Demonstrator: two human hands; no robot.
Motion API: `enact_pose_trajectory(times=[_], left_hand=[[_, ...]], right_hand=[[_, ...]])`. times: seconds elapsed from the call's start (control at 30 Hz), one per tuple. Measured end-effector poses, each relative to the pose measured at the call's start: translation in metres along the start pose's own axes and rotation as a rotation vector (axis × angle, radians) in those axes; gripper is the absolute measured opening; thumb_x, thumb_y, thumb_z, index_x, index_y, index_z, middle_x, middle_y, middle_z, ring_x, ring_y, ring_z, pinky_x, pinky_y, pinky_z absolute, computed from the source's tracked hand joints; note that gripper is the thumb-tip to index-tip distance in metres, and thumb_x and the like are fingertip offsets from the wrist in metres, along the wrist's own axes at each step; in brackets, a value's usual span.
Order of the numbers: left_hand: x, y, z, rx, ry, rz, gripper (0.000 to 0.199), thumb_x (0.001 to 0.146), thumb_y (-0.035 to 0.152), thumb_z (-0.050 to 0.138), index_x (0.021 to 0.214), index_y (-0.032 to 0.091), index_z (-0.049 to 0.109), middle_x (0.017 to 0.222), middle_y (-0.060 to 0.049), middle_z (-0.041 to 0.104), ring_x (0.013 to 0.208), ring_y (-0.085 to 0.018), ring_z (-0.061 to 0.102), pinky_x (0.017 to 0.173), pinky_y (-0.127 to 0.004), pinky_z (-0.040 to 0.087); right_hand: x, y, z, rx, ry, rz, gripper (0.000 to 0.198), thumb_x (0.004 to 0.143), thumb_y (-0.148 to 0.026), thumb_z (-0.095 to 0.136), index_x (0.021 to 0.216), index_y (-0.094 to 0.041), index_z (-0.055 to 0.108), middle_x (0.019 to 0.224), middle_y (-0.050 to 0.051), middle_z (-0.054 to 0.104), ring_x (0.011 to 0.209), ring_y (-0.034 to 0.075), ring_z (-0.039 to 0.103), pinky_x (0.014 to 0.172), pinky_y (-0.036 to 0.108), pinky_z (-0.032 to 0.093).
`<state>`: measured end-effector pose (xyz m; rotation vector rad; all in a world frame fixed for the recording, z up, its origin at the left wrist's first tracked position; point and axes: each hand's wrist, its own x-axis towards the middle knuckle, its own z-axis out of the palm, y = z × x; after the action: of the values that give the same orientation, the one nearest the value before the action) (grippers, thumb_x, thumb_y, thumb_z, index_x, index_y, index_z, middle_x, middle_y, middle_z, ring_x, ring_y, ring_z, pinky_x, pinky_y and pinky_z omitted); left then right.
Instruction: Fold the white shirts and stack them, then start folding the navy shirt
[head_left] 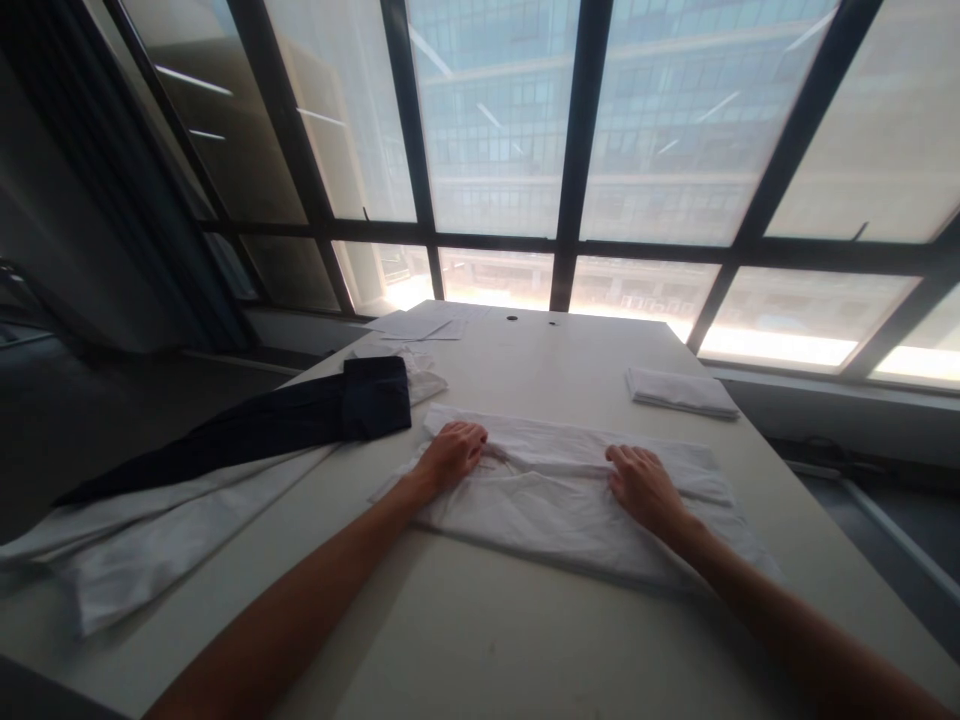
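Observation:
A white garment lies partly folded and wrinkled across the table in front of me; its exact kind I cannot make out. My left hand is on its left part, fingers curled down and closed on the fabric. Toward its right side, my right hand has its fingers bent and closed on the fabric as well. A raised crease runs across the cloth between the two hands. The fingertips are partly hidden.
The white table reaches toward large windows. At the left, dark navy trousers and white clothing hang over the edge. Paper sheets lie at the far left; a neatly folded white cloth is at the right edge.

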<state>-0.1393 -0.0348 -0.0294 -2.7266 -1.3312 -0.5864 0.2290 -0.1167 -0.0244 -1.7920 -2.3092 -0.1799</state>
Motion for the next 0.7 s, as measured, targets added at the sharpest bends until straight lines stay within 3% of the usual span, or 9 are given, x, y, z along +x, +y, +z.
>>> enact_pose_trajectory(times=[0.17, 0.3, 0.47, 0.7], left_hand=[[-0.007, -0.04, -0.017, 0.048, -0.075, -0.048, 0.048, 0.08, 0.009, 0.058, 0.125, 0.022, 0.068, 0.131, -0.009, 0.068, 0.127, -0.028, 0.058, 0.114, -0.044, 0.04], [-0.02, -0.064, -0.017, -0.044, -0.12, -0.106, 0.055, 0.085, 0.013, 0.05, 0.138, 0.021, 0.063, 0.148, -0.008, 0.057, 0.141, -0.025, 0.049, 0.12, -0.04, 0.035], [-0.032, -0.069, -0.01, -0.117, -0.124, -0.129, 0.05, 0.098, 0.027, 0.04, 0.142, 0.017, 0.061, 0.152, -0.007, 0.052, 0.146, -0.023, 0.042, 0.122, -0.039, 0.032], [-0.052, -0.064, -0.033, -0.22, -0.172, -0.079, 0.042, 0.097, 0.027, 0.045, 0.131, 0.023, 0.069, 0.141, -0.004, 0.063, 0.132, -0.023, 0.059, 0.116, -0.036, 0.041]], right_hand=[[-0.012, 0.035, 0.006, -0.112, -0.064, 0.052, 0.051, 0.088, -0.004, 0.043, 0.133, -0.017, 0.062, 0.129, 0.016, 0.067, 0.118, 0.031, 0.058, 0.102, 0.044, 0.04], [-0.026, 0.079, 0.03, -0.117, -0.024, 0.083, 0.059, 0.09, -0.004, 0.038, 0.145, -0.014, 0.055, 0.149, 0.018, 0.055, 0.134, 0.033, 0.052, 0.11, 0.048, 0.039], [-0.05, 0.119, 0.048, 0.024, 0.004, 0.036, 0.058, 0.097, -0.017, 0.033, 0.153, -0.017, 0.047, 0.156, 0.012, 0.048, 0.144, 0.026, 0.044, 0.117, 0.045, 0.038], [-0.081, 0.124, 0.047, 0.084, -0.039, 0.065, 0.063, 0.096, -0.017, 0.033, 0.158, -0.026, 0.04, 0.162, 0.004, 0.037, 0.151, 0.024, 0.031, 0.122, 0.049, 0.032]])
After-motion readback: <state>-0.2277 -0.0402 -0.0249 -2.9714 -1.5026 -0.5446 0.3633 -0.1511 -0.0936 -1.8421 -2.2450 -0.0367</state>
